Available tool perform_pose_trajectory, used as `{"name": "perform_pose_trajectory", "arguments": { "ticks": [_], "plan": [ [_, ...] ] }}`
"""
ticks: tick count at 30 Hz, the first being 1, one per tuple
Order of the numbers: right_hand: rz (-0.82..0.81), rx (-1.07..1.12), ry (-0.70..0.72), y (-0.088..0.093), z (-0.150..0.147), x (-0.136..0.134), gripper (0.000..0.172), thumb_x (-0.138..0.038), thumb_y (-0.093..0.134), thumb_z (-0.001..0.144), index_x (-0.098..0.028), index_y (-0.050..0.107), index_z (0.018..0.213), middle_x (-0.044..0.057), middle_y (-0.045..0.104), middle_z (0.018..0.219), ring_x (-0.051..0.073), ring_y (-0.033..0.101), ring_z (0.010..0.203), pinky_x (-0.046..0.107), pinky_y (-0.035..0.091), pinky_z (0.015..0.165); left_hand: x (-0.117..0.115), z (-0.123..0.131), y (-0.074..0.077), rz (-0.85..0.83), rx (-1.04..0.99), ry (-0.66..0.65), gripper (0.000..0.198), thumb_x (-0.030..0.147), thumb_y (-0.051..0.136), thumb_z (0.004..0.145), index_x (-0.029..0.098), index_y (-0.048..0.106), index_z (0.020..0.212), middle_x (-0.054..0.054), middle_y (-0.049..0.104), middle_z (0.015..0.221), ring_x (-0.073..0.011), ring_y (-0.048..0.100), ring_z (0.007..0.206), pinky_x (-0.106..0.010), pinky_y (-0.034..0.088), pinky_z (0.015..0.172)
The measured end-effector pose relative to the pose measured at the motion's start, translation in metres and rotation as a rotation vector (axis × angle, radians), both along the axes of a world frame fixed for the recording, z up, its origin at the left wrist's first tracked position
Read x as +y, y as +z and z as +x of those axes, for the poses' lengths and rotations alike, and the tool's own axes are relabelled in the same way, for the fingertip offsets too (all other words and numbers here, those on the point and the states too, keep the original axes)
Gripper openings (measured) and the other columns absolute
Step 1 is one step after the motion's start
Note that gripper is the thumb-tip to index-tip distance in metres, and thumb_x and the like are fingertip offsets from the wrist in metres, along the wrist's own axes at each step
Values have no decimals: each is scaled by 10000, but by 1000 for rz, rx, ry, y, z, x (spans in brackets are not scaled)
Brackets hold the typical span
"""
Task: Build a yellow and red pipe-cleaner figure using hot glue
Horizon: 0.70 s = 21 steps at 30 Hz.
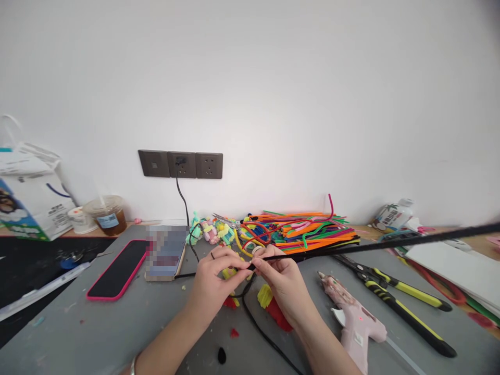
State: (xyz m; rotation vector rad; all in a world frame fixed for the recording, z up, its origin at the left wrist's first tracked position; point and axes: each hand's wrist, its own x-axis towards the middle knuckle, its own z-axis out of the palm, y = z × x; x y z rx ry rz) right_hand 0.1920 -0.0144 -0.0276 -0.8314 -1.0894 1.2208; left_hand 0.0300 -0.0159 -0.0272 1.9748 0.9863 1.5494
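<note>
Over the middle of the grey mat, my left hand (213, 278) and my right hand (283, 278) meet, thumbs and fingers pinched on black pipe cleaners (375, 244). The long black ends run out to the right, past my right hand. What the fingertips do with the stems is partly hidden. Beneath my right hand lie a yellow fuzzy piece (265, 296) and a red fuzzy piece (280, 316). Closer to me are a small red scrap (234, 333) and a black oval piece (222, 355).
Coloured pipe cleaners (308, 229) are heaped by the wall. A pink glue gun (351, 312) and yellow-black pliers (398, 297) lie right. Left are a pink-edged phone (117, 271), another phone (166, 255) and a drink cup (109, 216). A black cable (265, 336) crosses the mat.
</note>
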Motion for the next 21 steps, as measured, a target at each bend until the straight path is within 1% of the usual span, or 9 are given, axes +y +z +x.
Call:
{"name": "perform_pose_trajectory", "arguments": {
  "ticks": [7,10,16,19,21],
  "plan": [
    [6,41,33,-3,1,1,254,-376,875,704,-202,694,669,0,641,743,132,582,663,246,500,619,1,-1,0,-33,-1,11,42,192,784,787,209,813,761,-46,747,754,-178,682,726,-291,558,717],
    [-8,34,33,-3,1,0,269,-400,885,687,-200,706,676,5,649,737,143,598,667,257,511,622,2,-4,1,-8,9,18,54,215,779,797,216,809,752,-43,751,732,-184,680,719,-302,561,709],
    [-34,-21,60,1,4,0,248,-417,870,692,-213,739,743,28,720,777,166,645,694,279,529,658,7,-10,4,62,77,53,94,251,755,834,231,789,749,-36,755,740,-191,676,732,-340,563,776],
    [-8,-114,1,2,6,0,258,-424,873,670,-218,727,724,28,721,776,182,646,719,290,529,667,10,-13,3,118,153,44,110,283,720,869,240,782,789,-29,747,757,-188,673,740,-373,550,854],
    [8,-151,-62,2,7,1,264,-429,871,664,-221,716,713,25,713,771,188,637,732,291,521,667,13,-16,2,133,225,61,106,307,694,889,249,781,875,-36,754,830,-199,684,812,-391,528,922]
  ]
}}
